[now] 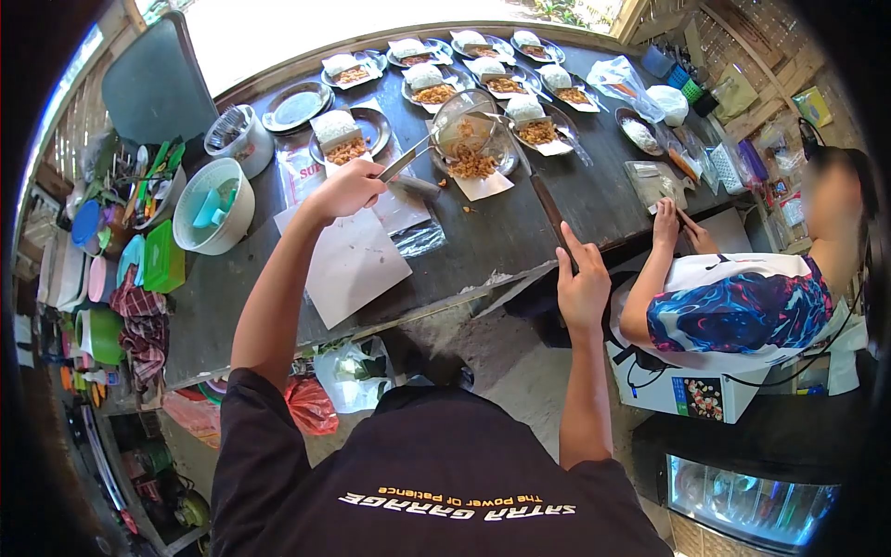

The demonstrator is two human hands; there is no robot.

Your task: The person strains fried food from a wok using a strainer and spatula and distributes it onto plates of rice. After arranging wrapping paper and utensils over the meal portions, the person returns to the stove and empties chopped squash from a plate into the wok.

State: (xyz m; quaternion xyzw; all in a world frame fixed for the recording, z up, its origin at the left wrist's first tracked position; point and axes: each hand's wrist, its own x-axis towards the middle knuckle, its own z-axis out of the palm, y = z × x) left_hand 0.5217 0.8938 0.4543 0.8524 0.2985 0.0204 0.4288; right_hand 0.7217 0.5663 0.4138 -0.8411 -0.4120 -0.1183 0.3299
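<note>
My left hand [348, 190] is closed on the metal handle of a wire strainer [465, 119]. The strainer is tilted above a plate, with brown crumbly food [471, 164] below it on white paper. In my right hand [583, 281] is a long dark-handled utensil [546, 197]; its far end reaches the strainer, and I cannot make out its head. Just left of the strainer, a plate holds a white rice mound [334, 127] and brown food on paper. Below my left hand lie sheets of white paper [351, 265].
Several plates of rice and brown food [432, 84] fill the table's back. White tubs [215, 206] and stacked plates [297, 107] stand at left. A co-worker [733, 302] sits at right, hands on a clear plastic packet [655, 184]. The dark table's front edge [464, 302] is near me.
</note>
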